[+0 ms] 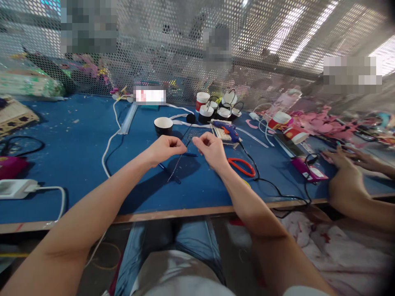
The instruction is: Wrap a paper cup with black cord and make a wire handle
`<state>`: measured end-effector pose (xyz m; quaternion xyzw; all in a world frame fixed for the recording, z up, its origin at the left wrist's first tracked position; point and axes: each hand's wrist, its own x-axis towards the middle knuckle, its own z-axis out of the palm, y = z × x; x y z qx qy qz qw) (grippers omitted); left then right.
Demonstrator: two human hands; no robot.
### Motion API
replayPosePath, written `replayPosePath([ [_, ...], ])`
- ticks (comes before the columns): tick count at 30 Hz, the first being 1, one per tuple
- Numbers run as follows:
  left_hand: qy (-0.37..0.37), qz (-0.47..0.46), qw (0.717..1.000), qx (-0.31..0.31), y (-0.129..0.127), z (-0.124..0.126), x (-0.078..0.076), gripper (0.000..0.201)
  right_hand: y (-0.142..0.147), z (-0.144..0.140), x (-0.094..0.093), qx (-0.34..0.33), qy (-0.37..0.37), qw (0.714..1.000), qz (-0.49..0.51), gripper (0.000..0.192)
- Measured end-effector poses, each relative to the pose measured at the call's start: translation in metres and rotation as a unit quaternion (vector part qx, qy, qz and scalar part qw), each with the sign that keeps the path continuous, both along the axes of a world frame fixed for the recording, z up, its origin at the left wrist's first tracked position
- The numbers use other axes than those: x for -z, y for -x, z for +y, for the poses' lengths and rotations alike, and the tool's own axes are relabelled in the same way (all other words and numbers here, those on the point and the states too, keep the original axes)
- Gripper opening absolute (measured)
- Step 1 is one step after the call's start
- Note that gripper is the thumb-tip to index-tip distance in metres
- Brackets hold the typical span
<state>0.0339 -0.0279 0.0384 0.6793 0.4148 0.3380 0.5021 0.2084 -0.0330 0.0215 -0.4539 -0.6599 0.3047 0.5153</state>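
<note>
Above the middle of the blue table, my left hand (166, 150) pinches a thin dark wire (175, 168), which slants through the fingertips. The wire's lower end hangs free and looks paler and twisted. A little to the right, my right hand (213, 150) has thumb and fingers pressed together close to the wire's upper part; what sits in them is too small to make out. Beneath the hands lies a dark blue stick-like thing (170, 173). Just beyond my left hand stands a black-sided cup (163, 124) with a white inside. A black round piece (190, 118) lies beyond both hands.
A blue glue gun (226, 129) rests on a bundle of sticks, its black cord trailing right. Red looped handles (242, 166) lie beside my right wrist. Several cups with black wire handles (224, 113) stand behind. At right is another person's hand (347, 174). A white cable (106, 158) runs left.
</note>
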Motion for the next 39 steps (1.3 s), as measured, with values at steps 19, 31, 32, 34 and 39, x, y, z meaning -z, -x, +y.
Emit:
replayPosePath([
  [19,-0.251,0.161,0.954,0.038,0.004,0.001,0.001,0.018,0.001,0.000,0.002,-0.081,0.069,0.994,-0.003,0.032],
  [31,-0.273,0.192,0.942,-0.022,-0.003,-0.005,0.003,0.014,0.003,0.002,0.006,0.006,0.006,0.997,-0.080,0.031],
  [32,-0.267,0.194,0.944,-0.027,-0.004,-0.005,0.004,0.014,0.004,0.002,0.006,0.012,0.002,0.997,-0.081,0.031],
  [34,-0.255,0.196,0.946,-0.043,-0.005,-0.006,0.006,0.014,0.006,0.001,0.008,0.025,-0.009,0.996,-0.080,0.031],
  [39,-0.171,0.141,0.975,-0.026,-0.007,-0.005,0.009,0.018,0.007,0.001,0.009,-0.029,0.027,0.999,-0.022,0.031],
])
